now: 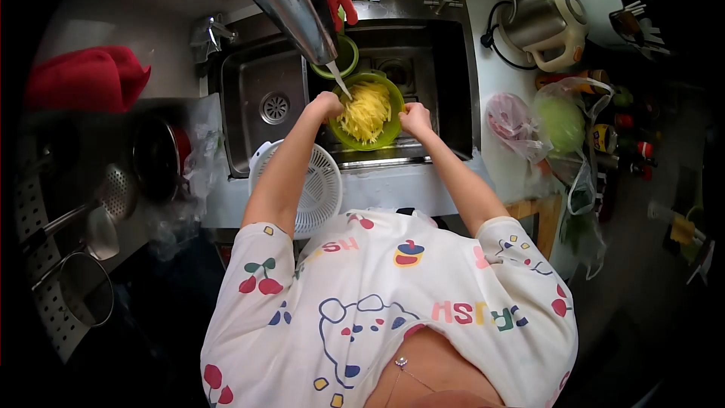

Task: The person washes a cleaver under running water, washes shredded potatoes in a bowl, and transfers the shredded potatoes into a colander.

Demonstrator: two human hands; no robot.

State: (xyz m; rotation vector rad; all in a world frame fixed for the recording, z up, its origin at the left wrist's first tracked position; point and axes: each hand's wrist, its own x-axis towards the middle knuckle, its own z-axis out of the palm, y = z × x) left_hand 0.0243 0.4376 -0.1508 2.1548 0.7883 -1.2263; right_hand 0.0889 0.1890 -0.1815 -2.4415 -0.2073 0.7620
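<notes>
As left hand point(325, 106) holds bowl point(394, 127), right hand point(416, 119) opposite, arms point(281, 174) outstretched

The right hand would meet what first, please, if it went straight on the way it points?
Probably the green bowl, at its right rim; the right hand seems to touch it, though depth is unclear.

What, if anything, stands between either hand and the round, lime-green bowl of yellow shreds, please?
Nothing visible: the left hand and right hand are at opposite sides of the bowl. A whitish stream of water falls between them from the shiny metal spout.
</notes>
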